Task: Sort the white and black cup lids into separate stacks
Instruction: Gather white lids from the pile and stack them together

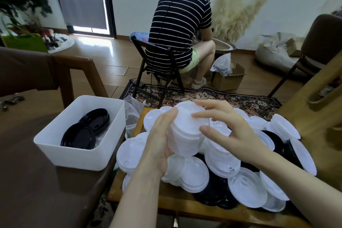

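Head view, left hand (pixel 160 140) grip curled round white lid stack (pixel 187 131), right hand (pixel 229 127) fingers spread on top, black lids (pixel 87 131) in bin (pixel 55 146)

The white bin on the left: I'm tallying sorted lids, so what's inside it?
Inside the white bin lie black lids in two overlapping groups, with no white lids visible. The near wall hides part of the floor, and the count is unclear.

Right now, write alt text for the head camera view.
A left hand grips a stack of white plastic cup lids while the right hand steadies its top, above a wooden table piled with loose white and black lids. A white rectangular plastic bin to the left holds black lids.
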Available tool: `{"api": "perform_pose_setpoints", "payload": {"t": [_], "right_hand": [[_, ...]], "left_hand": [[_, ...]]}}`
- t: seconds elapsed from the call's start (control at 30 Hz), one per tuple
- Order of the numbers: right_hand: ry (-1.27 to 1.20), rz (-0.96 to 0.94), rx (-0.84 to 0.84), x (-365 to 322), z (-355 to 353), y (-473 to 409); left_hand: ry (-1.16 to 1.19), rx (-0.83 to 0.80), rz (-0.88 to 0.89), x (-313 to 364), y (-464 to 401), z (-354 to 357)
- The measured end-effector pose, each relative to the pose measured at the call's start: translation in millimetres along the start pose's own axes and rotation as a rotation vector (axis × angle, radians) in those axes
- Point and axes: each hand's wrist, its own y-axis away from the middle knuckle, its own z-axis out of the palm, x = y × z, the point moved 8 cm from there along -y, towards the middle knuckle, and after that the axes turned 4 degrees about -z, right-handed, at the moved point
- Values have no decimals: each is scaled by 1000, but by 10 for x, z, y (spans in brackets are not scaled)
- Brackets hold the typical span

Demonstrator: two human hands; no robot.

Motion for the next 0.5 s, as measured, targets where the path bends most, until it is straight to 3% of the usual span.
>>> {"api": "perform_pose_setpoints", "payload": {"t": [0.13, 0.3, 0.5], "right_hand": [[-345, 309, 90, 200, 26, 5], [-615, 730, -63, 366, 312, 146], [-623, 750, -54, 318, 323, 113]], "left_hand": [[-7, -4, 16, 0, -14, 19], [-21, 12, 17, -23, -10, 26], [-32, 17, 64, 29, 13, 23]]}}
